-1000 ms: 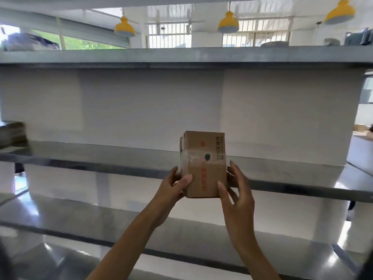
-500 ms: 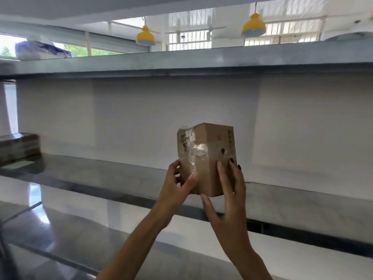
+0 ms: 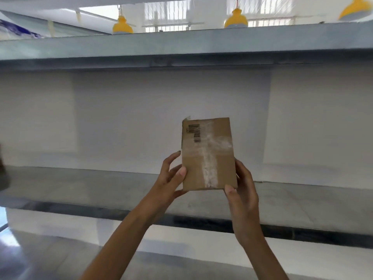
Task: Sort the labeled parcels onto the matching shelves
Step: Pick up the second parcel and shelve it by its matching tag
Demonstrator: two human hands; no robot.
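A small brown cardboard parcel [image 3: 207,154] stands upright in the air in front of the middle metal shelf [image 3: 101,188]. Its facing side carries a barcode at the upper left and a cross of clear tape. My left hand [image 3: 171,176] grips its lower left edge, thumb on the front. My right hand [image 3: 242,190] holds the lower right corner from below and behind. The parcel does not touch the shelf.
A grey upper shelf [image 3: 181,45] runs across above, with a blue-and-white package [image 3: 16,29] at its far left. A lower shelf [image 3: 50,257] lies below. A dark object [image 3: 3,172] shows at the left edge. White panels back the shelves; yellow lamps [image 3: 122,27] hang behind.
Both hands turned the parcel, so the taped face with the barcode now faces me instead of the face with red print. The view shifted up and the parcel rose slightly.
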